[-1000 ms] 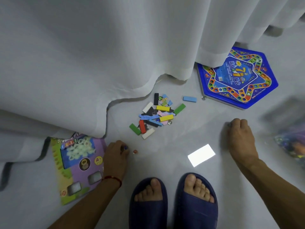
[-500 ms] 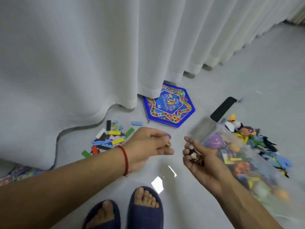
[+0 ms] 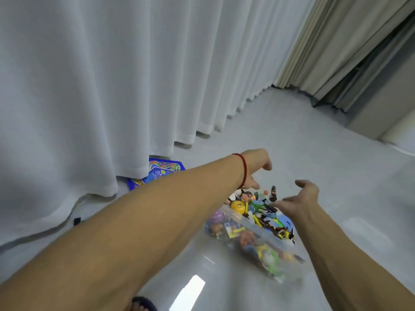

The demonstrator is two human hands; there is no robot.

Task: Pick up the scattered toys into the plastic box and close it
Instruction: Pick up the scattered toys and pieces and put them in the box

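two bare forearms are seen reaching forward over a pale grey floor (image 3: 292,135), with the toe of a dark blue slipper (image 3: 143,304) showing at the bottom edge. between the arms a clear plastic box (image 3: 253,230) sits on the floor, lidless and packed with mixed toys (image 3: 258,241), among them a yellow ball (image 3: 238,206) near its far end. the right hand (image 3: 298,199) is held over the far part of the box with fingers spread and loosely bent, nothing gripped in it. the left hand (image 3: 256,169), a red string bracelet (image 3: 243,168) at its wrist, hangs above the box's far end with fingers pointing down and relaxed, nothing held. a few small pieces (image 3: 272,194), one dark and one orange, are seen in the air between the two hands, just above the pile. further back on the left, a blue hexagonal game board (image 3: 161,172) lies on the floor, partly covered by the hem of a white curtain (image 3: 112,86). beige drapes (image 3: 332,46) hang at the far right.
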